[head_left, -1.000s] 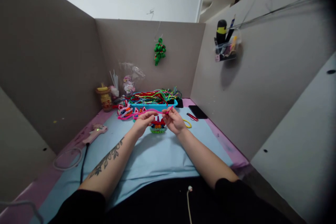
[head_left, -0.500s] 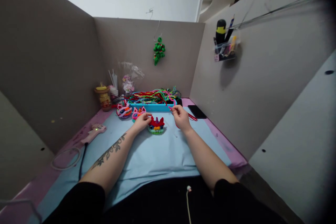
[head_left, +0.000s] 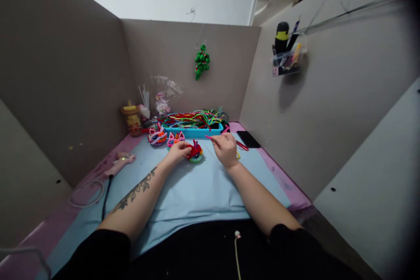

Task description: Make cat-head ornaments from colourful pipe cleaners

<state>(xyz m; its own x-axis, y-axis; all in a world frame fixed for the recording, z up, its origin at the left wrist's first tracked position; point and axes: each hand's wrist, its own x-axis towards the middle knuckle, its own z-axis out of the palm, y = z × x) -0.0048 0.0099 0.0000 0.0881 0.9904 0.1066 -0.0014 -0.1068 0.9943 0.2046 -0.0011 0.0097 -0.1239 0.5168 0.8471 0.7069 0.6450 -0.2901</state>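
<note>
My left hand [head_left: 179, 152] pinches the left side of a small red, teal and orange pipe-cleaner creature [head_left: 196, 153] with a purple horn. The creature is turned to the right, low over the blue cloth. My right hand [head_left: 225, 148] is closed on a short pink pipe cleaner [head_left: 209, 137], whose tip points left, toward the creature. Behind my left hand sits a pink pipe-cleaner creature [head_left: 176, 138], partly covered by it. Farther left stands another pink and white creature [head_left: 157, 136].
A blue tray [head_left: 193, 132] heaped with colourful pipe cleaners stands at the back. A black phone [head_left: 248, 139] and a red-handled tool [head_left: 242, 145] lie to the right. At left rests a pink glue gun [head_left: 121, 162] near a jar [head_left: 133, 121]. Grey panels enclose the table.
My left fingers have closed on the red creature, which has turned to face right. My right hand has turned, and its pink pipe cleaner now points left. The view has shifted slightly.
</note>
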